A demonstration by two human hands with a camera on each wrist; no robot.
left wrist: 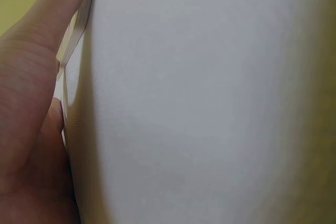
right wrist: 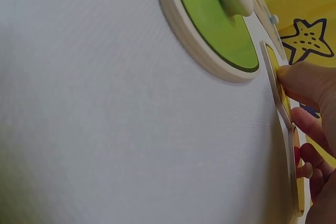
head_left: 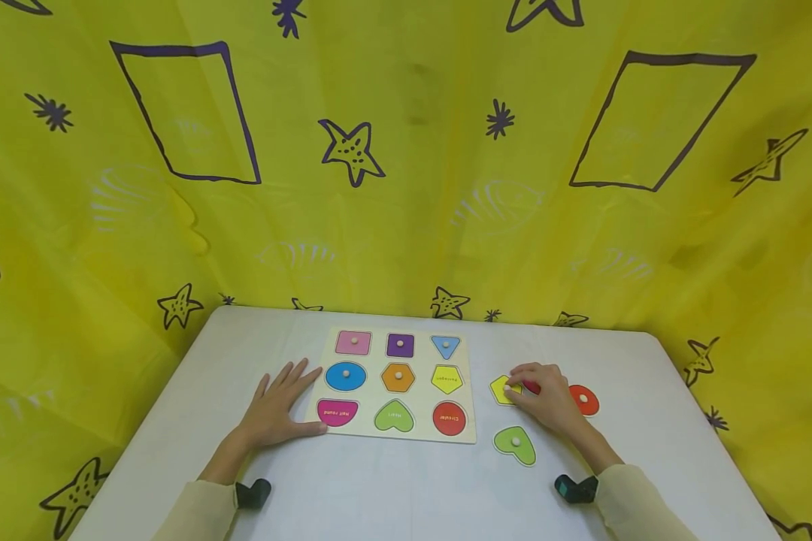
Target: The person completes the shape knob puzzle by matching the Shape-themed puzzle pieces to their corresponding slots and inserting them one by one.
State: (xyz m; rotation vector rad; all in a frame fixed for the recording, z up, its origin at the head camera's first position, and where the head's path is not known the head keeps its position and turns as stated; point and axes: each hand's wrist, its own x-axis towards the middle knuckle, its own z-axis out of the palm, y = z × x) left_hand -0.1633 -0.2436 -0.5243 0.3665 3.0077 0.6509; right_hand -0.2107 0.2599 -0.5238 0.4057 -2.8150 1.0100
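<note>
My right hand (head_left: 551, 398) pinches the knob of a yellow pentagon puzzle piece (head_left: 498, 392) between thumb and index finger; the piece lies on the table right of the puzzle board (head_left: 422, 398). In the right wrist view, the thumb meets the pentagon (right wrist: 284, 97). A dark pink piece (head_left: 531, 387) is mostly hidden under that hand. Nearer me lies a green heart piece (head_left: 517, 452) with its knob up. Spread and fairly straight, the fingers of my left hand (head_left: 276, 412) rest along the board's left side, the thumb at its near corner.
Beyond the right hand lies a red circle piece (head_left: 590, 403). Knobbed pieces such as the orange hexagon (head_left: 398, 385) sit in the board; the slots labelled pentagon, half round, heart and circular hold no knobbed piece. A yellow curtain (head_left: 406, 225) stands behind the white table (head_left: 406, 496).
</note>
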